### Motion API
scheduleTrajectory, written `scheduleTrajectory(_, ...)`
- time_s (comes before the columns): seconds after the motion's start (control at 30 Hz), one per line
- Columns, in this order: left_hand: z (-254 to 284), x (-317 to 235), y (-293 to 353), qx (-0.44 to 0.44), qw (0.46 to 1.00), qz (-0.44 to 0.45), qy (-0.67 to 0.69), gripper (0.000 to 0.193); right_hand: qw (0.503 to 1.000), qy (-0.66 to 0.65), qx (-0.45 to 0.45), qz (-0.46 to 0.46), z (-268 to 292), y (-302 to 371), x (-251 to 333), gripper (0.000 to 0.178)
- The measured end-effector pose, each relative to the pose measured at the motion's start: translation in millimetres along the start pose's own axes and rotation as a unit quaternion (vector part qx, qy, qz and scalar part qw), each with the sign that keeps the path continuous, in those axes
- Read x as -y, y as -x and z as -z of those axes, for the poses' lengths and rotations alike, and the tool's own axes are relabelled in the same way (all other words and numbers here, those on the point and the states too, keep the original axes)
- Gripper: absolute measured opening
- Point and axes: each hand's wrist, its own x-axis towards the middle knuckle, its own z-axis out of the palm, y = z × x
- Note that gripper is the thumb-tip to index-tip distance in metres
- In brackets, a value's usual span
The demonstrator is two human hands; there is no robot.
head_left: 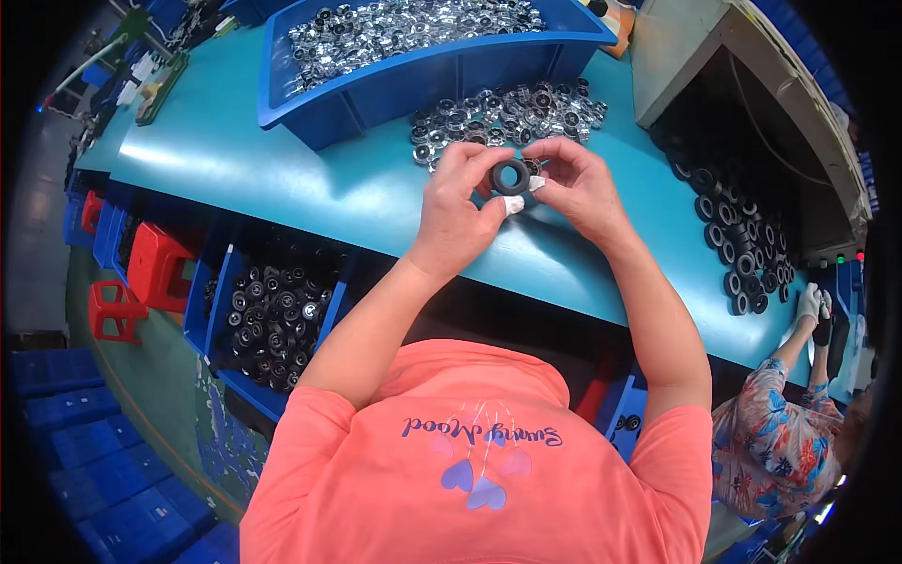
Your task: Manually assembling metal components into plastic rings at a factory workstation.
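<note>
Above the near part of the teal table, my left hand point(451, 214) grips a black rubber tyre ring point(497, 180) between thumb and fingers, its hole facing me. My right hand point(584, 191) is closed right beside it, pinching a small shiny wheel hub point(534, 166) that its fingers partly cover. The two pieces are close together; whether they touch I cannot tell. White wraps cover both thumb tips. Just beyond my hands lies a loose heap of clear and black wheel hubs point(507, 115).
A large blue bin point(451, 75) full of shiny hubs stands behind the heap. Black tyre rings point(742, 240) lie at right, by a pale machine housing point(686, 56). Below the table's left edge, a blue crate point(222, 301) holds finished-looking wheels. Red stools point(162, 265) stand left; a co-worker point(780, 432) sits right.
</note>
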Motion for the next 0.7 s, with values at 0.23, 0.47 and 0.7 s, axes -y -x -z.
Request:
scheduleTrajectory(0.23, -3, -2, -2, -0.009, 1.0, -0.003, -0.002, 0.048, 1.0, 0.001, 0.003, -0.002, 2, 0, 3, 0.036)
scheduleTrajectory(0.47, 1, -4, -2, 0.002, 0.999, 0.002, -0.039, 0.046, 1.0, -0.026, 0.008, 0.002, -1, 3, 6, 0.035)
scheduleTrajectory(0.7, 5, 4, -4, 0.082, 0.906, 0.167, 0.382, 0.051, 0.996, -0.089, 0.003, -0.003, -6, 6, 20, 0.036)
